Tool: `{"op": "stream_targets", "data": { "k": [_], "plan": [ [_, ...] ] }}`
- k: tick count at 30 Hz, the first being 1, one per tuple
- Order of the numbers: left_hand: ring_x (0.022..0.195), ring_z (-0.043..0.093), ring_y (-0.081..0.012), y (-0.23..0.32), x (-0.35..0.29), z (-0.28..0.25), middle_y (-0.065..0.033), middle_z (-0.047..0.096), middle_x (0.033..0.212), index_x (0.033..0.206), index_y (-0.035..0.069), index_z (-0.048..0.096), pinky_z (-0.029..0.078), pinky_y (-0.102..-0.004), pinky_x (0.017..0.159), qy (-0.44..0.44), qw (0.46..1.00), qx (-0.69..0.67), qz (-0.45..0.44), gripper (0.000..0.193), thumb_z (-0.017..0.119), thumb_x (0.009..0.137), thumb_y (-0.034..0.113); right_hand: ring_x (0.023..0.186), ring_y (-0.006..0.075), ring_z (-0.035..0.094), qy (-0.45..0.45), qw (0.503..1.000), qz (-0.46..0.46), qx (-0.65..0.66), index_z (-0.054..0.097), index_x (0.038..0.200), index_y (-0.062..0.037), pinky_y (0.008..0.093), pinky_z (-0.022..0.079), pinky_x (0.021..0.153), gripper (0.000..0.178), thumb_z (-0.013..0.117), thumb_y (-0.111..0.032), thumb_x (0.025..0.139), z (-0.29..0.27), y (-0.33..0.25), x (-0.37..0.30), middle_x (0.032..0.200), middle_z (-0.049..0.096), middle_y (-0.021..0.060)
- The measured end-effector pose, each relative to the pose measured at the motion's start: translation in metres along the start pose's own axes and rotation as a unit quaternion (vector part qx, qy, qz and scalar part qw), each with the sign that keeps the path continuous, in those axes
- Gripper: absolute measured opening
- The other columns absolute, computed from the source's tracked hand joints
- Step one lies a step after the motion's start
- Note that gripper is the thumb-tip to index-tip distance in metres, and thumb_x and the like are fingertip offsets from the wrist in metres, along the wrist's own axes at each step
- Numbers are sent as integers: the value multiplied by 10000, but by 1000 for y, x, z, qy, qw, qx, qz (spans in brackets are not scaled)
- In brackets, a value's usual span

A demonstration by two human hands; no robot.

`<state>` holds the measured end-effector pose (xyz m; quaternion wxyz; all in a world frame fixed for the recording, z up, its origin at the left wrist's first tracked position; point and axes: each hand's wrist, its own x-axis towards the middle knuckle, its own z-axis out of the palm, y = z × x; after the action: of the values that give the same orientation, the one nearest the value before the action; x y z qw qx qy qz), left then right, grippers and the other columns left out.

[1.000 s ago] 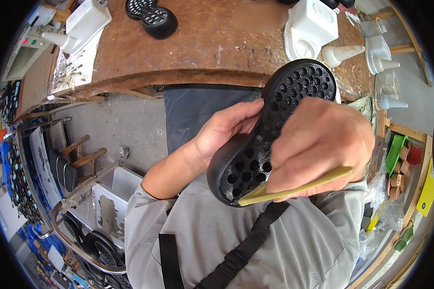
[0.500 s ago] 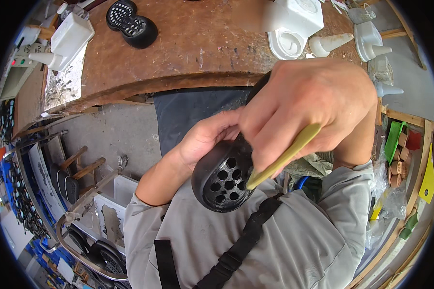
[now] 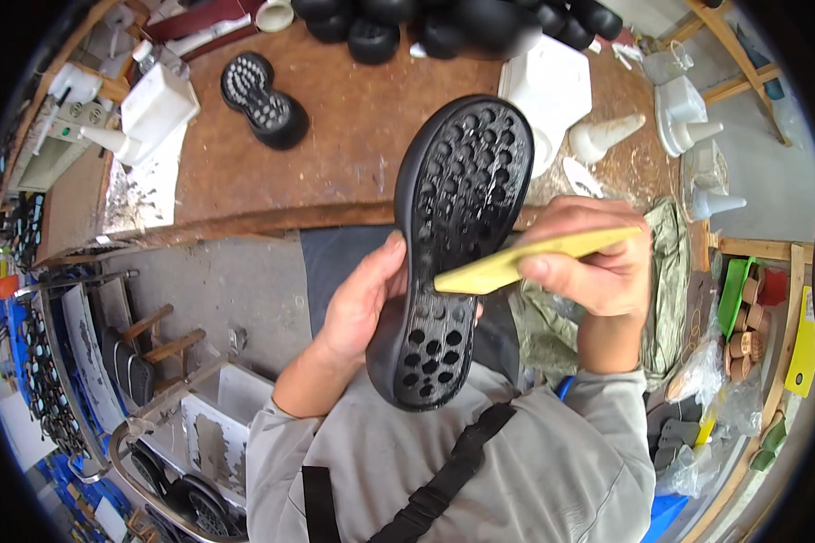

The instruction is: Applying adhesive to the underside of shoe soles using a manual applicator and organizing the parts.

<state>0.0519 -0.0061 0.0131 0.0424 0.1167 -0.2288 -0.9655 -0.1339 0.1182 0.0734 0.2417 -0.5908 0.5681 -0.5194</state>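
A black shoe sole (image 3: pixel 444 244) stands tilted in front of my chest, its hollow side with rows of round holes facing me. Glossy wet-looking streaks mark parts of that surface. My left hand (image 3: pixel 362 303) grips the sole's left edge at the narrow waist, thumb on the rim and the other fingers partly hidden behind. In my right hand (image 3: pixel 598 262) is a flat yellow brush-like tool (image 3: pixel 525 261), pinched between thumb and fingers. Its tip meets the inside of the sole near the waist; I cannot make out bristles.
On the brown worktable (image 3: pixel 353 136) lies another black sole (image 3: pixel 264 100). White containers (image 3: pixel 548 86) and a white nozzle bottle (image 3: pixel 154 104) stand at either side. Black soles (image 3: pixel 371 36) pile up at the back. A metal-framed cart (image 3: pixel 167 407) is at left, shelving with sole pieces (image 3: pixel 743 344) at right.
The sole has come up and into fuller view as my right hand moved down and right off it. The yellow tool's tip has shifted from the heel holes to the waist.
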Motion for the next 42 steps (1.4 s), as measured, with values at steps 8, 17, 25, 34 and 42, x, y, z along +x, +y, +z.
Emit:
{"op": "stream_targets", "data": {
  "k": [8, 17, 25, 34, 42],
  "plan": [
    [917, 625, -296, -6, 1, -12, -192, 602, 1078, 1247, -14, 438, 506, -418, 835, -4, 1000, 0, 27, 518, 295, 962, 394, 751, 224, 647, 190, 934, -183, -241, 670, 942, -11, 289, 534, 642, 201, 685, -29, 743, 22, 50, -11, 848, 654, 121],
    [1017, 580, -351, 17, 29, -76, -239, 536, 1173, 1306, -34, 361, 470, -513, 886, 34, 996, -82, 14, 715, 322, 907, 558, 496, 80, 492, 380, 874, 107, 282, 620, 902, 6, 197, 383, 450, 142, 633, -129, 863, 13, 74, -21, 728, 596, 47],
    [1179, 467, -253, 5, -21, -91, -116, 470, 1278, 1329, 10, 343, 359, -380, 1015, 125, 921, 200, 310, 966, 846, 587, 370, 471, 76, 476, 455, 846, 110, 256, 615, 897, -4, 193, 369, 429, 152, 637, -150, 861, -3, 91, -47, 678, 585, 14],
    [1063, 567, -289, 76, -30, -46, -143, 548, 1186, 1247, 1, 445, 473, -470, 917, 75, 904, 138, 397, 850, 803, 548, 327, 459, 93, 490, 523, 804, 66, 276, 599, 831, -12, 221, 373, 426, 139, 634, -144, 857, -27, 93, -46, 660, 575, 26],
    [774, 583, -306, 177, 82, 124, -183, 535, 1108, 1248, -31, 405, 489, -362, 469, -197, 879, 136, 413, 900, 724, 559, 451, 454, 91, 495, 544, 814, 32, 202, 607, 809, -25, 210, 382, 420, 133, 639, -147, 853, -101, 49, 3, 664, 594, 34]
  ]
}}
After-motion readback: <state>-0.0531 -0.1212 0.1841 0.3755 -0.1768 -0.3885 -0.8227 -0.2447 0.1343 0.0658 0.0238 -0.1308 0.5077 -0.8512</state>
